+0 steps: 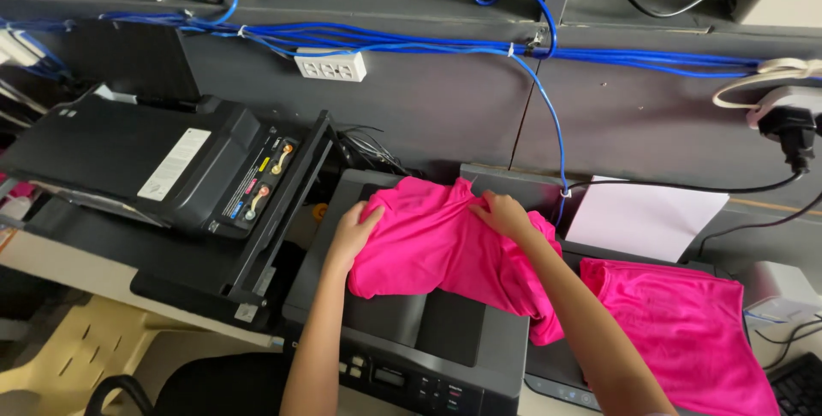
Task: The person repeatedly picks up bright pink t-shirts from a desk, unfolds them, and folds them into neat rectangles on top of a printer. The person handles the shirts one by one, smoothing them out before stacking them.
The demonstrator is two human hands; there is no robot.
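A bright pink garment (432,245) lies bunched on top of a dark grey printer (402,330). My left hand (353,229) grips its left edge. My right hand (503,215) pinches the cloth near its upper right corner. Both hands rest on the fabric, which hangs over the printer's right side. A second pink garment (685,330) lies flat to the right, on another grey machine.
A black ink-tank printer (163,168) sits at the left on a shelf. A white sheet of paper (646,217) stands behind the garments. Blue cables (548,99) and a white power strip (330,66) run along the grey wall. A beige plastic chair (77,356) is at lower left.
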